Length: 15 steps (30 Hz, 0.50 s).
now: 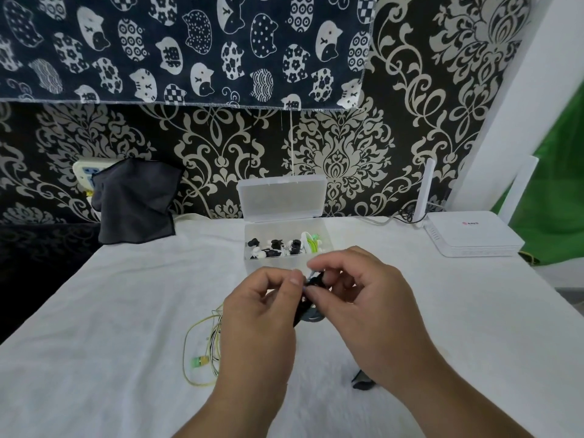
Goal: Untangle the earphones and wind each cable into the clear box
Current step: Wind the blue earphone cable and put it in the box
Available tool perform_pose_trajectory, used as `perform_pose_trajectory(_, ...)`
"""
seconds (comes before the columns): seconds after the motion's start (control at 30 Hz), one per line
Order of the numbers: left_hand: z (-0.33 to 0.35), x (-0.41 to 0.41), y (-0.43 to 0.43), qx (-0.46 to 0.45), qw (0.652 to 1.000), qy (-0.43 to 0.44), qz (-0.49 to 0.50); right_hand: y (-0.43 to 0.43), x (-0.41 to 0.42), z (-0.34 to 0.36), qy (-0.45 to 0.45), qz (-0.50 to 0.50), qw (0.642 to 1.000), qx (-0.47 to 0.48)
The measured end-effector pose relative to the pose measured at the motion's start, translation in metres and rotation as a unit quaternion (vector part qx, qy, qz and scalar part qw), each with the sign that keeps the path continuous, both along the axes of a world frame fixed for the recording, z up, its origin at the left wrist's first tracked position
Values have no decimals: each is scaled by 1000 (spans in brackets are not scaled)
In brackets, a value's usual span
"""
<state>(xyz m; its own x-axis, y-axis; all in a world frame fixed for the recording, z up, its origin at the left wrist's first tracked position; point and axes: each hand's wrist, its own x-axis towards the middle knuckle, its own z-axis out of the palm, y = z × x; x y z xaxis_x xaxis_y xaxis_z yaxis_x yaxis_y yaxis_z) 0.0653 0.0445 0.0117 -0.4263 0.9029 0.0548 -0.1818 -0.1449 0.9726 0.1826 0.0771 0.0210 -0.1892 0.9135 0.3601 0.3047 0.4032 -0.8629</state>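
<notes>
Above the middle of the white table, my left hand [264, 317] and my right hand [363, 298] meet, both pinching a small coil of black earphone cable [311, 306]. The coil is mostly hidden between my fingers. Just beyond them stands the clear box [252, 262] with its lid up, holding wound black, white and green earphones [286, 246]. A tangle of yellow-green cable [197, 350] with a green plug lies on the cloth to the left of my left hand.
A white router [471, 235] with an antenna sits at the back right. A dark cloth [136, 200] hangs over a wall socket at the back left. A small black object [361, 381] lies under my right wrist. The table's left edge runs diagonally.
</notes>
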Motion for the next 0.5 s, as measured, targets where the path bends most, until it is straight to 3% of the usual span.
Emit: perform_pose_trajectory(0.5, 4, -7, 3, -25, 997, -70, 38, -2, -4, -3, 122, -31, 969, -212)
